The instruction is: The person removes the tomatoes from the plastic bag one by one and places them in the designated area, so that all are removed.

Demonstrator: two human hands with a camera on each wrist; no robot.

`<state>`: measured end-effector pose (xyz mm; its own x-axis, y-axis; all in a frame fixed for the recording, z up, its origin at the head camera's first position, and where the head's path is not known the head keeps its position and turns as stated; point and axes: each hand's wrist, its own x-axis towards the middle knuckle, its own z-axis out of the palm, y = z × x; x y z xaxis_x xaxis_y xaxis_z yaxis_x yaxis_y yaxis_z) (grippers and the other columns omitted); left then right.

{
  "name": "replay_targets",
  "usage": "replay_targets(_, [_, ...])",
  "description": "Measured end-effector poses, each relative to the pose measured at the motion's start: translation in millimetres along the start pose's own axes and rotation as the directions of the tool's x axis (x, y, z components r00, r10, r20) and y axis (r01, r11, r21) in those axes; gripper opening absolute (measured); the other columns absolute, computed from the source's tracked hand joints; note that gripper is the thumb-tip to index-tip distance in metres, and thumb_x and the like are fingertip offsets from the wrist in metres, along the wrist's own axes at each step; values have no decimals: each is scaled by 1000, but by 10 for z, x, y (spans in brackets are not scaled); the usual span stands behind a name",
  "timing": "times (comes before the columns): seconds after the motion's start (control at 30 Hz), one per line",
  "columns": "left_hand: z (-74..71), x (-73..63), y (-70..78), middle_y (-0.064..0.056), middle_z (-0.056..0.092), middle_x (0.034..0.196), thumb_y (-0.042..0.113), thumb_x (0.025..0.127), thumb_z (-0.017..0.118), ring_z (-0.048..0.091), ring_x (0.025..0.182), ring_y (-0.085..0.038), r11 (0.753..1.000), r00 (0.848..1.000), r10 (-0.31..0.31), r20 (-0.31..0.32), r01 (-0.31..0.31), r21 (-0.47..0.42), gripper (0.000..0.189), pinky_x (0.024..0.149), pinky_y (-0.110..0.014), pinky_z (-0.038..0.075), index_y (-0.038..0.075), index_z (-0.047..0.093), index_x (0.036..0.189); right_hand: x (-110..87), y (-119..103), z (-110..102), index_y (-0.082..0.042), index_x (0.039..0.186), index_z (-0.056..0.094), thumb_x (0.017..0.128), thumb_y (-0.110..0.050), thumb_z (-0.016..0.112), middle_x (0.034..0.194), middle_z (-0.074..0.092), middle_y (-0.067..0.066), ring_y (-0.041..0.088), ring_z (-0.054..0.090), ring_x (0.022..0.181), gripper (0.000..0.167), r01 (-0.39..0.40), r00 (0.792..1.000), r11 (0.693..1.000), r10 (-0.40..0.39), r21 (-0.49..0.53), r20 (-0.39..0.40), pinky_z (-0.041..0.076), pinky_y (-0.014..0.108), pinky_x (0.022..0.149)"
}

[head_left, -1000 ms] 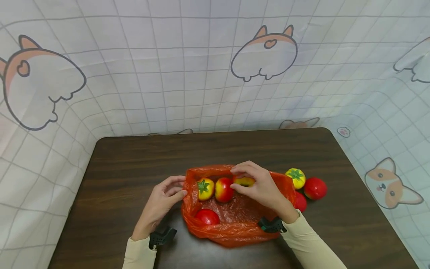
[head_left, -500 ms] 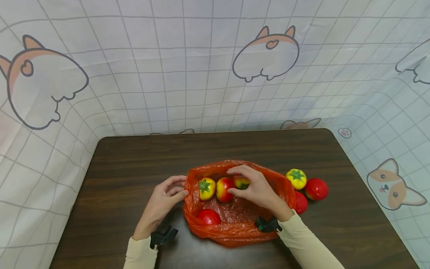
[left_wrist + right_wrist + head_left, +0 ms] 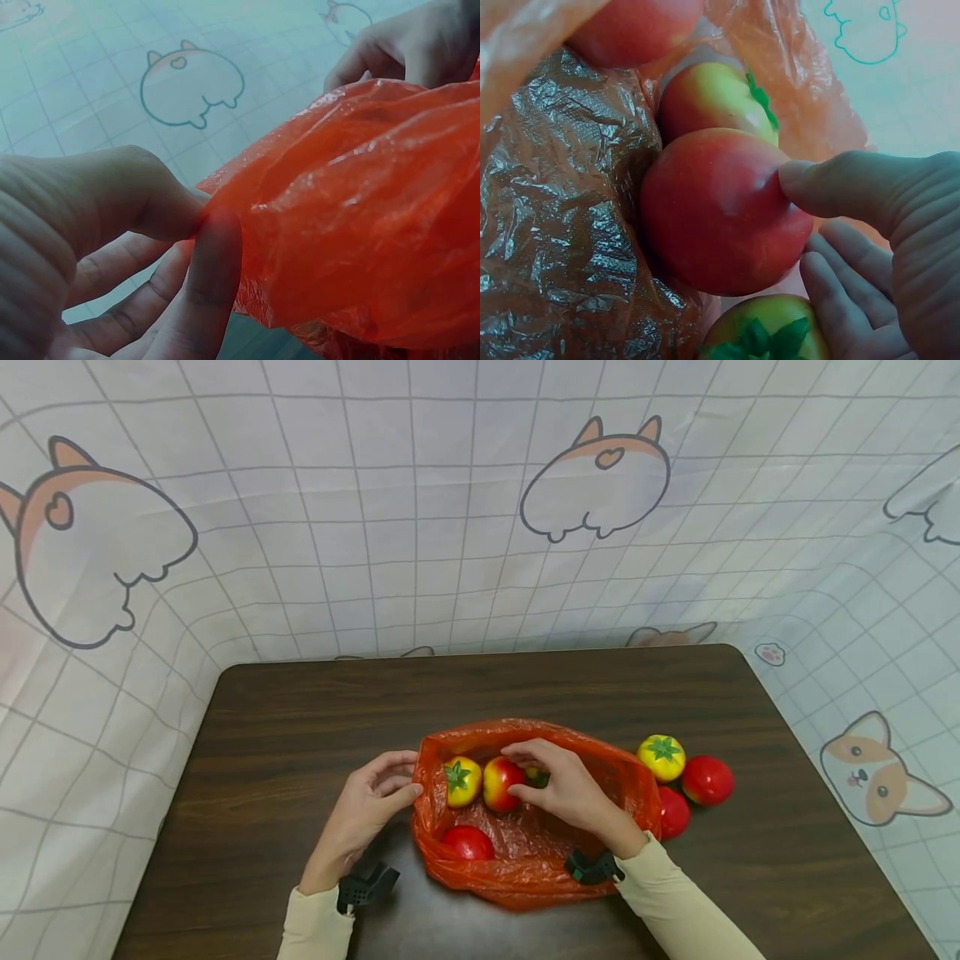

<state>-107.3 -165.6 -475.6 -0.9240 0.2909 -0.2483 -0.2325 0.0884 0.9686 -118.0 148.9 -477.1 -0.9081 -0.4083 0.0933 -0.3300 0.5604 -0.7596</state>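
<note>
A red plastic bag (image 3: 525, 881) lies with its mouth spread on the table, several toy tomatoes inside. My left hand (image 3: 367, 806) pinches the bag's left rim between thumb and fingers, plain in the left wrist view. Inside the bag, my right hand (image 3: 558, 785) holds a red-and-yellow tomato (image 3: 498, 785) at its right side, the thumb (image 3: 810, 187) on its skin and the fingertips along its edge. A yellow tomato with green leaves (image 3: 461, 781) lies left of it. Another green-leaved tomato (image 3: 761, 330) is mostly covered by the right hand in the head view.
A red tomato (image 3: 468, 843) rests at the bag's near left. Outside, right of the bag, sit a yellow tomato (image 3: 662, 757) and two red tomatoes (image 3: 707, 780) on the dark wooden table (image 3: 315, 718). A patterned cloth wall (image 3: 420, 527) stands behind the table.
My right hand let go of the yellow tomato in the bag and moved left onto the red-and-yellow one. The bag's far rim has risen and spread. The left hand stays at the rim.
</note>
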Motion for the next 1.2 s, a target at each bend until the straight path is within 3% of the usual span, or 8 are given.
replay_targets(0.47, [-15, 1, 3, -18, 65, 132, 24, 94, 77, 72, 105, -13, 1000, 1000, -1, 6, 1, -5, 50, 88, -26, 61, 11, 58, 138, 44, -25, 45, -9, 133, 64, 80, -21, 90, 126, 69, 4, 21, 69, 108, 60, 28, 999, 995, -29, -98, -13, 60, 41, 95])
replay_targets(0.9, [-20, -17, 12, -17, 66, 130, 22, 94, 77, 72, 105, -13, 1000, 1000, -10, -10, 10, 5, 49, 89, -25, 61, 11, 58, 138, 2, -8, 33, -11, 139, 60, 77, -32, 93, 132, 67, 1, 20, 68, 117, 73, 60, 991, 994, -48, -90, 121, 59, 44, 100])
replay_targets(1.2, [8, -26, 20, -18, 65, 131, 23, 94, 77, 72, 105, -12, 1000, 1000, 7, 9, -7, 11, 51, 89, -25, 61, 10, 58, 139, -55, 16, 35, -21, 130, 68, 79, -37, 91, 139, 65, -1, 22, 62, 127, 58, 100, 985, 982, -74, -161, 158, 53, 48, 108])
